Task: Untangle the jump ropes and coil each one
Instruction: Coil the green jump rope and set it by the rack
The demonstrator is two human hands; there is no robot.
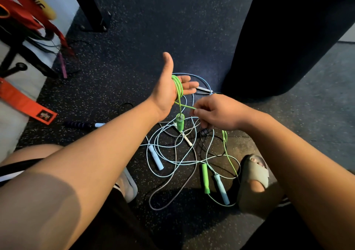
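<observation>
My left hand [169, 88] is held up, palm open and fingers straight, with several turns of the green jump rope [179, 88] wound round the palm. One green handle [180, 122] hangs just below that hand. My right hand [215, 113] pinches the green cord close to the left wrist. From there the cord drops past my right hand to the second green handle [205, 178] on the floor. A tangle of light blue rope [172, 144] with light blue handles [156, 158] lies underneath, mixed with a thin black cord [211, 148].
A purple and black handle [80, 124] lies on the speckled rubber floor at left. A big black punching bag [284, 38] hangs at right. My sandalled feet [253, 180] flank the tangle. Orange straps [23, 102] and a black rack post [90, 6] stand at left.
</observation>
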